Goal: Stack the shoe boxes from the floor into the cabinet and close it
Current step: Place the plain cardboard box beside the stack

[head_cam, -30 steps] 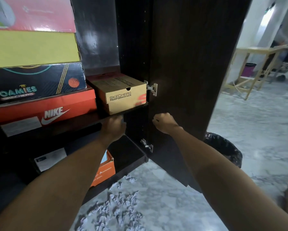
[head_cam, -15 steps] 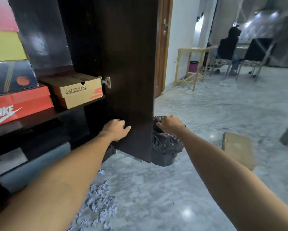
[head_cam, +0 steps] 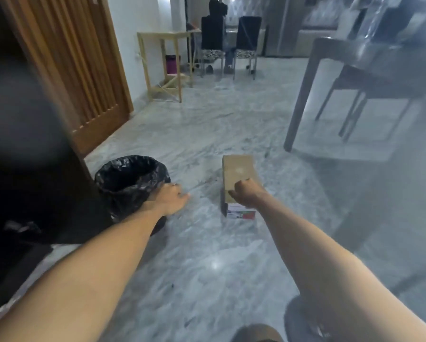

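A brown cardboard shoe box [head_cam: 237, 169] with a printed label on its near end stands on the marble floor ahead of me. My right hand [head_cam: 245, 195] hovers in front of the box's near end with its fingers curled in; whether it touches the box is unclear. My left hand [head_cam: 171, 199] is stretched out to the left of the box, fingers loosely apart and holding nothing, just beside the bin. The dark cabinet door [head_cam: 34, 181] fills the left edge, blurred. The cabinet shelves and the stacked boxes are out of view.
A bin lined with a black bag [head_cam: 130, 174] stands against the cabinet door. A slatted wooden door [head_cam: 83, 70] is behind it. A grey table [head_cam: 355, 53] is at the right, a small wooden table [head_cam: 162, 35], chairs and a seated person farther back.
My view has swung right, from the cabinet shelves to the floor. Both hands have left the cabinet and door and reached toward the brown box on the floor.
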